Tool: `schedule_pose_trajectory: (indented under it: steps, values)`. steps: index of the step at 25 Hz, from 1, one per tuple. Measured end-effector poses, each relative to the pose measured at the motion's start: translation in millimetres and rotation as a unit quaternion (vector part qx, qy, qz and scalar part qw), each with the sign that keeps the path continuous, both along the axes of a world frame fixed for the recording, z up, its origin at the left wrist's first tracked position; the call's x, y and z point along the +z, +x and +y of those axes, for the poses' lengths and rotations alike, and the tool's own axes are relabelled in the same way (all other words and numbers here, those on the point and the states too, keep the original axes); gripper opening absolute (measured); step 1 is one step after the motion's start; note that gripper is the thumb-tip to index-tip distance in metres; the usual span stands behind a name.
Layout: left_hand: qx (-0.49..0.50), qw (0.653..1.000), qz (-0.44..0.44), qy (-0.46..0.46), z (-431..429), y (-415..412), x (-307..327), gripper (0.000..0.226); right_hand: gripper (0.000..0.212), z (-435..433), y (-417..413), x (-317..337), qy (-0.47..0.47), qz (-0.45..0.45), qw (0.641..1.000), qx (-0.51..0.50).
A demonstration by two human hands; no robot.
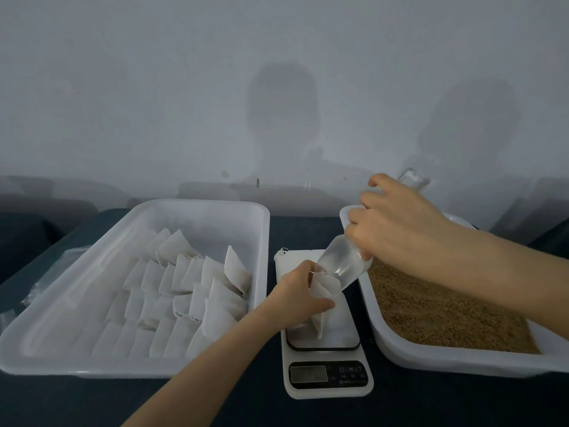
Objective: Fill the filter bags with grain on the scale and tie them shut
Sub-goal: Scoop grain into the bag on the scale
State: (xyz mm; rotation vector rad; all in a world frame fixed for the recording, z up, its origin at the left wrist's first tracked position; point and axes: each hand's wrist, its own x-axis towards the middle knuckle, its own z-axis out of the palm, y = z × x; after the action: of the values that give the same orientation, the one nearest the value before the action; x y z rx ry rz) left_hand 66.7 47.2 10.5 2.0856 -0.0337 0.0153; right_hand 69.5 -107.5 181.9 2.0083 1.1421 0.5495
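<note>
Over the scale [338, 375], the left hand [298, 297] pinches a filter bag [327, 288]; the right hand [397, 223] grips a scoop [341, 263] tilted into it. A bag tray [61, 349] and a grain tray [462, 362] flank them.

Small hand-packing station in a plain work corner.
We're at a dark blue bench [431, 406] set against a bare grey-white wall [184, 87]. A white digital kitchen scale [328, 392] sits dead centre, a wide white plastic tray [92, 369] of small white filter bags [184, 291] is on the left, and a second white plastic tray [462, 362] holding brown grain [431, 309] is on the right. It's weigh-and-bag gear.
</note>
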Motion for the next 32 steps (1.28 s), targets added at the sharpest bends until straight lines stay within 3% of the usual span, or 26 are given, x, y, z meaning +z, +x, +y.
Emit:
schedule_pose_trajectory:
  steps: [2,5,9,13,19,27,30,32]
  values:
    - [0.002,1.000,-0.001,0.000,0.8,0.8,-0.9,0.048,0.007,-13.4,1.0,6.7,0.048,-0.010,0.999,0.001]
    - [0.000,1.000,-0.006,0.006,1.4,0.7,-1.9,0.048,0.022,-49.7,11.7,16.4,0.172,-0.046,0.984,0.012]
    - [-0.001,1.000,-0.005,0.012,1.1,1.1,-2.7,0.050,0.036,-117.3,36.8,4.6,0.269,0.020,0.954,-0.132]
    - [-0.002,1.000,-0.007,0.014,1.6,1.8,-3.5,0.050,0.037,-166.3,64.5,-42.9,0.161,0.049,0.955,-0.243]
    - [0.002,1.000,-0.009,0.011,2.2,2.1,-4.1,0.052,0.040,-187.2,75.3,-80.9,0.103,0.042,0.961,-0.251]
    - [0.001,1.000,-0.002,0.018,3.2,3.0,-4.3,0.052,0.034,-171.8,72.1,-110.9,0.164,0.102,0.953,-0.235]
    - [-0.001,1.000,-0.004,0.017,3.4,2.4,-3.7,0.052,0.032,-179.4,74.2,-120.2,0.242,0.155,0.923,-0.257]
    - [-0.002,1.000,-0.003,0.017,3.0,2.2,-3.2,0.051,0.029,-189.1,77.2,-126.6,0.322,0.231,0.881,-0.257]
